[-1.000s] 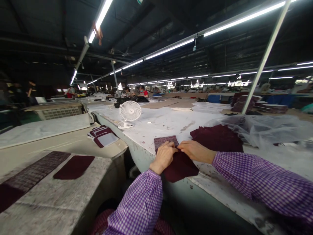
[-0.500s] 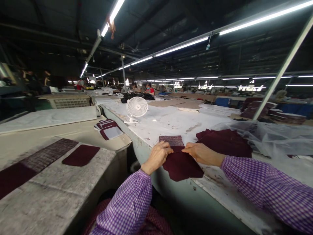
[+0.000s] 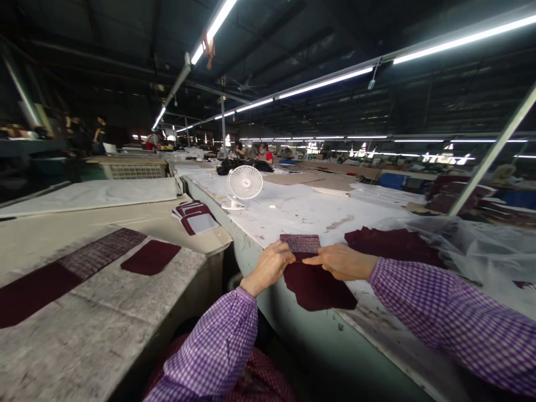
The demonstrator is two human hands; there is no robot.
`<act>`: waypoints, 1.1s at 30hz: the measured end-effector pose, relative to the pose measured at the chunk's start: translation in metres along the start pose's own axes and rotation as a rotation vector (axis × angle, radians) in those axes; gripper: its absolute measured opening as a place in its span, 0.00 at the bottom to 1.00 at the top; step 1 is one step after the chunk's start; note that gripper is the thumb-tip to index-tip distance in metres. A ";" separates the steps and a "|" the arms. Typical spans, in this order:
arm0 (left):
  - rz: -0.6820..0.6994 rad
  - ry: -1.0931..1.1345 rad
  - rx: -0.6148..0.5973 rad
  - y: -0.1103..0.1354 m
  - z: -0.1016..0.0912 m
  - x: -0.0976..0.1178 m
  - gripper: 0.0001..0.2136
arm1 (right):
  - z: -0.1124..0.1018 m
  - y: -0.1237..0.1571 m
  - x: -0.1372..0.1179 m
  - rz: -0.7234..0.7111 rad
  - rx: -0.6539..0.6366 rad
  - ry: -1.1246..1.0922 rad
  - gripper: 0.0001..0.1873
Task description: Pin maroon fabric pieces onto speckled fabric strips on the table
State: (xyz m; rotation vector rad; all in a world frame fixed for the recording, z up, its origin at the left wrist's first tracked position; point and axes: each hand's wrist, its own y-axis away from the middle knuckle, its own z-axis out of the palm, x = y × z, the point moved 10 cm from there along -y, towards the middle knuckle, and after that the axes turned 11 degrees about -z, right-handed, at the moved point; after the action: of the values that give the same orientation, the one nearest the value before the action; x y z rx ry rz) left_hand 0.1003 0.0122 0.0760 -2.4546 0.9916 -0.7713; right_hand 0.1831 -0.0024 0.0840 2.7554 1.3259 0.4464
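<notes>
A dark maroon fabric piece point(image 3: 320, 290) lies at the near edge of the white-topped table, its lower part hanging over the edge. Its far end meets a speckled maroon-and-white fabric strip point(image 3: 299, 243) along a crosswise fold. My left hand point(image 3: 271, 265) is closed on the left end of that fold, fingers bunched together. From the right, my right hand point(image 3: 343, 261) lays a stretched index finger along the fold. Its other fingers are curled, and no cloth shows gripped in them. Both sleeves are purple checked.
A white fan point(image 3: 245, 182) stands on the table. Maroon cloth point(image 3: 393, 244) lies to the right beside clear plastic sheeting point(image 3: 473, 240). On the left-hand table are a maroon patch point(image 3: 151, 257), a long two-tone strip point(image 3: 103, 253) and stacked trimmed pieces point(image 3: 195, 216). People work far back.
My right hand has gone from pinching the fold to laying its index finger along it, closer to my left hand. The view has turned slightly left.
</notes>
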 end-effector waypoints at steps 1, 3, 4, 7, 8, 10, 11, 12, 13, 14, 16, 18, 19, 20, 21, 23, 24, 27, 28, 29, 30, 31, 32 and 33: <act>0.012 -0.022 0.005 0.002 0.000 0.002 0.14 | 0.000 -0.002 -0.001 -0.006 0.000 0.007 0.29; 0.004 0.004 0.020 0.004 -0.003 0.002 0.14 | -0.001 -0.006 -0.002 -0.012 -0.011 0.020 0.30; -0.019 0.056 0.034 0.005 -0.005 -0.001 0.13 | -0.001 -0.008 -0.003 -0.015 -0.018 0.025 0.31; -0.119 0.222 0.083 0.006 -0.012 -0.013 0.09 | 0.000 -0.010 -0.003 -0.017 -0.049 0.043 0.32; -0.139 0.249 0.091 0.006 -0.013 -0.016 0.08 | 0.001 -0.010 -0.003 -0.014 -0.059 0.046 0.32; -0.153 0.257 0.088 0.006 -0.012 -0.019 0.06 | 0.002 -0.010 -0.002 -0.002 -0.073 0.050 0.31; -0.155 0.253 0.085 0.006 -0.011 -0.019 0.06 | 0.002 -0.010 -0.002 0.004 -0.077 0.052 0.31; -0.159 0.248 0.088 0.006 -0.010 -0.020 0.06 | 0.002 -0.010 -0.002 0.006 -0.080 0.056 0.31; -0.166 0.243 0.096 0.006 -0.010 -0.021 0.06 | 0.002 -0.010 -0.002 0.006 -0.082 0.065 0.31; -0.173 0.239 0.106 0.007 -0.010 -0.021 0.07 | 0.002 -0.010 -0.003 0.003 -0.083 0.078 0.32; -0.182 0.237 0.119 0.007 -0.009 -0.022 0.07 | 0.001 -0.012 -0.006 0.002 -0.088 0.119 0.34; -0.186 0.241 0.122 0.008 -0.009 -0.022 0.08 | 0.000 -0.014 -0.009 0.010 -0.109 0.167 0.36; -0.191 0.248 0.122 0.009 -0.009 -0.023 0.08 | 0.000 -0.015 -0.010 0.016 -0.124 0.188 0.36; -0.199 0.260 0.124 0.010 -0.010 -0.024 0.08 | 0.000 -0.016 -0.012 0.021 -0.138 0.205 0.37; -0.208 0.274 0.125 0.011 -0.010 -0.026 0.08 | 0.001 -0.017 -0.014 0.020 -0.147 0.215 0.38; -0.227 0.297 0.129 0.012 -0.011 -0.030 0.09 | 0.001 -0.019 -0.017 0.011 -0.142 0.218 0.38; -0.234 0.300 0.130 0.012 -0.011 -0.032 0.09 | 0.001 -0.019 -0.017 0.009 -0.130 0.209 0.38; -0.234 0.265 0.123 0.012 -0.011 -0.032 0.10 | 0.001 -0.014 -0.005 0.061 -0.058 0.134 0.34; -0.226 0.247 0.118 0.012 -0.011 -0.030 0.10 | 0.002 -0.012 0.002 0.091 -0.028 0.087 0.31; -0.215 0.228 0.111 0.012 -0.011 -0.028 0.10 | 0.003 -0.010 0.008 0.116 0.000 0.021 0.28; -0.203 0.210 0.105 0.012 -0.012 -0.025 0.10 | 0.006 -0.008 0.014 0.136 0.018 -0.060 0.25; -0.193 0.192 0.101 0.013 -0.012 -0.023 0.10 | 0.009 -0.007 0.020 0.152 0.024 -0.151 0.22; -0.184 0.173 0.095 0.013 -0.012 -0.020 0.11 | 0.013 -0.006 0.025 0.165 0.024 -0.235 0.18; -0.177 0.151 0.090 0.013 -0.012 -0.018 0.11 | 0.014 -0.005 0.029 0.170 0.029 -0.304 0.14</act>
State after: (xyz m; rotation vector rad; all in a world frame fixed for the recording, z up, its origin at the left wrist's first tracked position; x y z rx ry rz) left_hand 0.0755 0.0146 0.0723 -2.4588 0.7781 -1.0489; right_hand 0.2004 0.0247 0.0769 2.8258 1.0415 0.0099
